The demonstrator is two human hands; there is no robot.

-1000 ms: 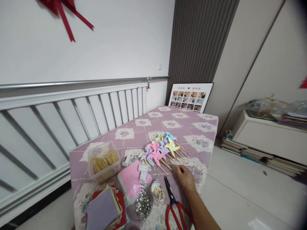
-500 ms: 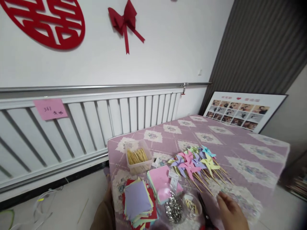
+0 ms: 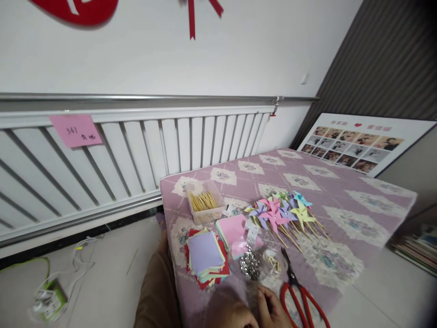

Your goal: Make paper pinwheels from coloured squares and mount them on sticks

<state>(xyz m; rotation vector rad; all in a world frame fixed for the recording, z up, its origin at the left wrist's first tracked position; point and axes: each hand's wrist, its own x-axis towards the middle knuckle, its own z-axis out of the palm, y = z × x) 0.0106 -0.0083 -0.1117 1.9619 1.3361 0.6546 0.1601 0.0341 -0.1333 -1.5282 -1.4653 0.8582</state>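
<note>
At the bottom edge, my left hand [image 3: 235, 315] appears curled, blurred and cut off by the frame. Close beside it, my right hand [image 3: 272, 309] has its fingers bent and pressed together; whatever either hand holds is hidden. Just beyond them stand a clear tub of small silver metal pieces [image 3: 250, 265] and a clear cup of short wooden stick pieces [image 3: 273, 263]. Red-handled scissors [image 3: 292, 276] lie right of my right hand. A stack of coloured paper squares [image 3: 205, 253] sits to the left, with pink paper sheets [image 3: 232, 229] behind the tub.
Several finished paper pinwheels on sticks [image 3: 280, 216] lie mid-table. A plastic box of wooden sticks [image 3: 204, 202] stands at the back left. The flowered tablecloth [image 3: 327, 255] covers the table. A radiator [image 3: 170, 150] runs behind; a photo board [image 3: 365, 143] leans at the far right.
My right hand has moved left from beside the pinwheel sticks to the table's near edge, where my left hand now shows. The camera has tilted down, bringing the scissors fully into view.
</note>
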